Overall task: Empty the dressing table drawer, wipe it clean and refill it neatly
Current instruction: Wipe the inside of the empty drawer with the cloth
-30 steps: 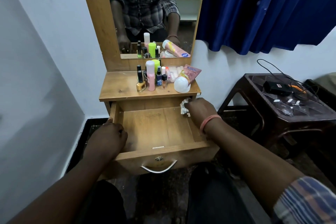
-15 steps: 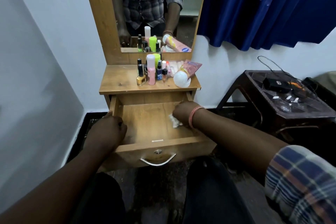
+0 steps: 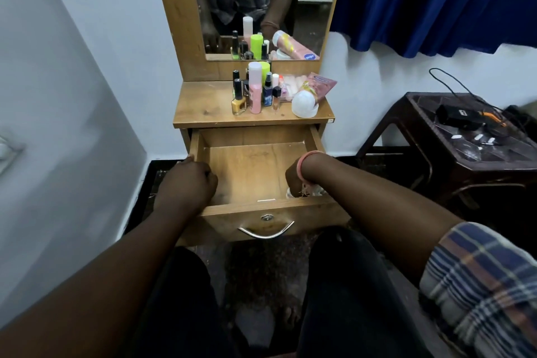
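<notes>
right hand [image 3: 293, 180] now nearer drawer [image 3: 255, 168] front, bottles [image 3: 255, 87] above

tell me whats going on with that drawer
A person is wiping out the open, emptied wooden drawer. The right hand holds a white cloth at the front right corner, while the left hand grips the left side wall. The cosmetic bottles stand on the wooden tabletop.
</notes>
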Action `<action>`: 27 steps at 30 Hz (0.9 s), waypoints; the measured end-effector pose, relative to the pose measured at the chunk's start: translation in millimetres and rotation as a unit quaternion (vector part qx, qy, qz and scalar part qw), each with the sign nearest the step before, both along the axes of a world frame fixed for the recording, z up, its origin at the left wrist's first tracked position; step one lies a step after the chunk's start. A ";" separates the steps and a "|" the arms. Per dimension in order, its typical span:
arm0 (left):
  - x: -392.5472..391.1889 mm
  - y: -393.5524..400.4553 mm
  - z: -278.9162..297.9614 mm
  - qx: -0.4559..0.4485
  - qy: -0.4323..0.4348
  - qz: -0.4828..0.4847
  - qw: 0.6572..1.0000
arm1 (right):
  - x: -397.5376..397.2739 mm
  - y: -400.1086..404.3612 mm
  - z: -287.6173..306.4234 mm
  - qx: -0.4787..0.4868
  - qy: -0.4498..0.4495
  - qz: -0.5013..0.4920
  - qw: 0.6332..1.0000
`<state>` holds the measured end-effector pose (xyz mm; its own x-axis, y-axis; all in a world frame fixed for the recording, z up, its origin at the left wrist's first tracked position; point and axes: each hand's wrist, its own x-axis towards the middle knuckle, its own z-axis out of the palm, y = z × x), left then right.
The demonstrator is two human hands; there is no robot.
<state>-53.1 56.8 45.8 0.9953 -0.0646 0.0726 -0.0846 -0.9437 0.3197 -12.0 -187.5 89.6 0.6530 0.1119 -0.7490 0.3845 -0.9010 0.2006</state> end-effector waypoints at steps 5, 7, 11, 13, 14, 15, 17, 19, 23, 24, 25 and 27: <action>-1.3 -1.0 3.9 -0.001 -0.005 0.000 1.000 | -8.4 -23.6 16.3 0.219 -0.015 -0.120 0.968; -1.2 -1.8 5.4 -0.004 -0.001 0.000 1.000 | -16.3 -32.4 18.2 0.366 -0.009 -0.216 0.905; -4.6 -2.2 7.8 -0.012 -0.003 0.009 1.000 | -44.3 1.6 12.9 0.430 -0.101 -0.133 0.887; -5.8 -0.4 8.8 -0.017 -0.005 0.010 1.000 | -54.5 31.0 11.3 0.479 -0.109 -0.101 0.865; -5.0 1.0 8.6 -0.025 0.000 0.012 1.000 | -56.6 44.1 11.5 0.502 -0.108 -0.096 0.853; -3.5 2.9 7.9 -0.034 0.008 0.013 0.999 | -59.1 57.3 12.5 0.516 -0.105 -0.091 0.845; -0.2 6.2 5.5 -0.056 0.020 0.013 0.998 | -67.4 79.7 11.7 0.503 -0.121 -0.054 0.854; 0.0 7.2 4.6 -0.078 0.009 0.025 0.997 | -77.4 87.6 9.4 0.465 -0.161 0.010 0.870; -7.3 3.1 6.3 -0.122 -0.021 0.043 0.991 | -65.7 41.8 14.7 0.470 -0.092 -0.029 0.877; -7.9 3.6 4.6 -0.126 -0.027 0.047 0.991 | -57.2 31.3 20.4 0.464 -0.060 -0.052 0.882; -8.7 4.1 3.8 -0.129 -0.034 0.052 0.990 | -49.3 25.2 27.0 0.444 -0.037 -0.057 0.893; -9.9 4.3 3.2 -0.125 -0.052 0.065 0.989 | -29.2 21.5 37.3 0.351 -0.024 -0.024 0.936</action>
